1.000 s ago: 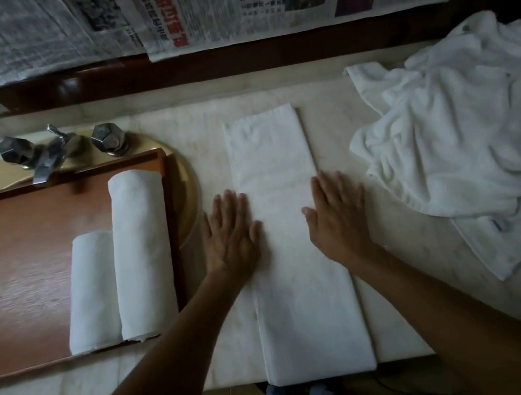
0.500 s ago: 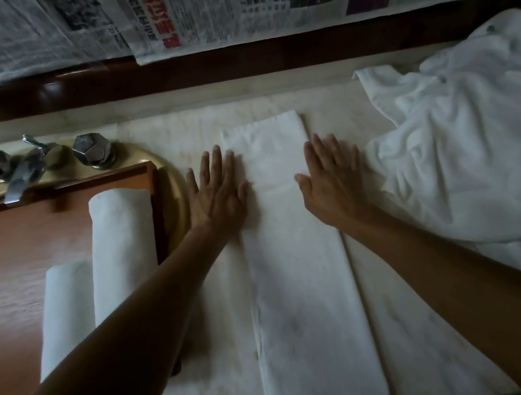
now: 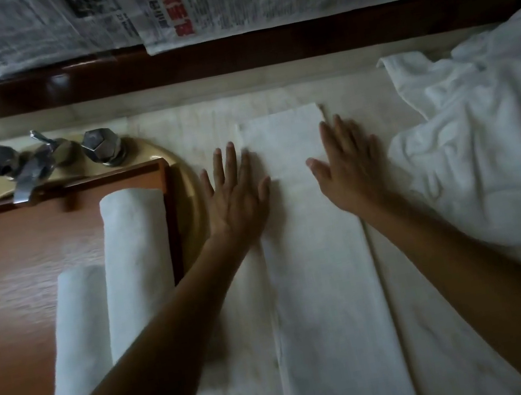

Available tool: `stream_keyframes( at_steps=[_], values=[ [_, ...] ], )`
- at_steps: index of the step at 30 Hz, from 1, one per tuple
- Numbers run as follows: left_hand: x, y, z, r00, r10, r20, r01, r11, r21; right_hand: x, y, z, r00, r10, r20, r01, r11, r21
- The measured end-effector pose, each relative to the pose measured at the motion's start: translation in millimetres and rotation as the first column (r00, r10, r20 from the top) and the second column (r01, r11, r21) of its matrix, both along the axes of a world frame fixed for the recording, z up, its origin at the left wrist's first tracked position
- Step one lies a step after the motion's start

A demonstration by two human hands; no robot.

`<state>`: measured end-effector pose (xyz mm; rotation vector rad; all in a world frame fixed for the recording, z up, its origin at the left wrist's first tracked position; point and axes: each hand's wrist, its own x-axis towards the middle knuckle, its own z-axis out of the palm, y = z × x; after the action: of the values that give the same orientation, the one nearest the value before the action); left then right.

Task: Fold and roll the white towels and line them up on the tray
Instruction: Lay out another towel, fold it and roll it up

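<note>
While flat along towel (image 3: 315,257), left hand (image 3: 235,198), right hand (image 3: 350,171).

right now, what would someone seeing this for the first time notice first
The long folded white towel strip running down the middle of the pale counter draws the eye, with the left hand and right hand pressed flat at its two edges near the far end. To the left, a longer rolled white towel and a shorter rolled towel lie side by side on the reddish-brown wooden tray. A crumpled heap of white towels sits to the right.

L hand (image 3: 235,198), R hand (image 3: 350,174) flat on folded towel (image 3: 324,290).
</note>
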<state>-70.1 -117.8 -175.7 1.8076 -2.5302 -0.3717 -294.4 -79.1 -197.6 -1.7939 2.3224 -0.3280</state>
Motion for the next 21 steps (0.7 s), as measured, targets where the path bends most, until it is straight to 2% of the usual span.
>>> stream_keyframes(
  at_steps=[3, 6, 8, 14, 18, 21],
  values=[
    [14, 90, 1, 0.992, -0.055, -0.118, 0.059, 0.998, 0.035, 32, 91, 7, 0.996, 0.094, 0.012, -0.093, 0.992, -0.080],
    [28, 167, -5, 0.976, -0.152, -0.153, 0.165, 0.983, 0.076, 64, 169, 11, 0.981, 0.191, -0.035, -0.190, 0.982, 0.016],
    [32, 178, -11, 0.975, -0.175, -0.138, 0.185, 0.981, 0.064, 65, 178, 8, 0.977, 0.202, -0.069, -0.198, 0.978, 0.060],
    [11, 79, -24, 0.981, -0.192, -0.033, 0.190, 0.980, -0.055, 44, 83, -4, 0.979, 0.168, -0.113, -0.171, 0.985, -0.012],
    [-11, 10, -24, 0.982, -0.173, 0.073, 0.176, 0.984, -0.031, 23, 8, -6, 0.975, 0.193, -0.105, -0.192, 0.981, 0.025],
    [-25, -34, -18, 0.986, -0.146, 0.075, 0.146, 0.989, 0.003, 10, -35, 4, 0.978, 0.193, -0.072, -0.187, 0.979, 0.083]
  ],
)
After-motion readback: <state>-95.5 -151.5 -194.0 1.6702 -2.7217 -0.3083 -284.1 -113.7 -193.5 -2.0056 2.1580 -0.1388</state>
